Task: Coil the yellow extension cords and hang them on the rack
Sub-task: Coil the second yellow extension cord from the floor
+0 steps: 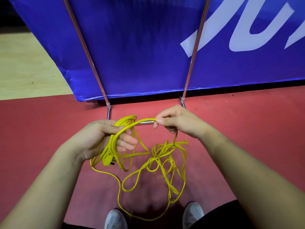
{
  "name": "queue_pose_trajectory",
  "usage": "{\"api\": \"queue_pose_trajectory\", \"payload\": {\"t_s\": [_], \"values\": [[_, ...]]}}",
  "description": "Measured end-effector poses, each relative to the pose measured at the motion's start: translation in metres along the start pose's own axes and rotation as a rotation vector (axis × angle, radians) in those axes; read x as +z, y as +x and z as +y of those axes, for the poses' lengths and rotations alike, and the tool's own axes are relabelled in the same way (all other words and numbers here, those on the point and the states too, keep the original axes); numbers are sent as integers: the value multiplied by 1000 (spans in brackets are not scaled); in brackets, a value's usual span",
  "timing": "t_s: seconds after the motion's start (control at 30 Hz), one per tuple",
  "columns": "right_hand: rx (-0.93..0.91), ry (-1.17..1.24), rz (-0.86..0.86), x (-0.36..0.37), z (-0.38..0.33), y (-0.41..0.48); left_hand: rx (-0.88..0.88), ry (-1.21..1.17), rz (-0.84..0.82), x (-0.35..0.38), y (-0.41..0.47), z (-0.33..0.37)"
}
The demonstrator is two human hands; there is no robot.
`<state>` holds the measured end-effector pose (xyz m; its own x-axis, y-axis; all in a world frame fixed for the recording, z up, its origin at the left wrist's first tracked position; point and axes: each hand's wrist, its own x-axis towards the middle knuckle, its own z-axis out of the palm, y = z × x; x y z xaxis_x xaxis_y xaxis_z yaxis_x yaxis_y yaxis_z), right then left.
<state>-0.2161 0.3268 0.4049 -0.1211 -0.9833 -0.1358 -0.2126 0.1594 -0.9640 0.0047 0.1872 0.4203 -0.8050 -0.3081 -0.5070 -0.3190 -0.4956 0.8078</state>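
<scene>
The left hand (102,139) curls round several loops of the yellow extension cord (125,129); the right hand (175,121) pinches one strand between thumb and fingertips. The rest dangles tangled above red floor (247,121), a metal rack (191,63) and blue banner (140,47) behind.

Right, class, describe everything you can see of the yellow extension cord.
The yellow extension cord is thin, bright and smooth, plastic-looking. The left hand grips several gathered loops, with a yellow plug hanging just below it. One strand arcs across to the right hand, which pinches it. The rest hangs in loose, tangled loops over the red floor, not yet coiled.
</scene>
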Motion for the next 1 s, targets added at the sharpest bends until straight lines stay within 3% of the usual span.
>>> {"api": "queue_pose_trajectory", "payload": {"t_s": [0.1, 0.23, 0.37, 0.63, 0.73, 0.93, 1.0], "values": [[-82, -260, -17, 19, -20, 0, 28, 47, -85, 5, 2, -5], [-110, -284, 59, 32, -20, 6, 65, -67, -196, 10, 1, -6], [-157, -592, 122, 40, 3, 13, 56, -10, -245, 27, -2, -6], [-125, -690, 300, 28, 6, 16, -24, 92, -182, 36, -4, -8], [-147, -553, 331, 22, 6, 14, -2, 165, -217, 33, -4, -6], [-209, -582, 343, 18, 16, 19, -37, 6, -352, 24, -7, -9], [-211, -578, 353, 15, 21, 20, -14, -1, -328, 23, -7, -6]]}}
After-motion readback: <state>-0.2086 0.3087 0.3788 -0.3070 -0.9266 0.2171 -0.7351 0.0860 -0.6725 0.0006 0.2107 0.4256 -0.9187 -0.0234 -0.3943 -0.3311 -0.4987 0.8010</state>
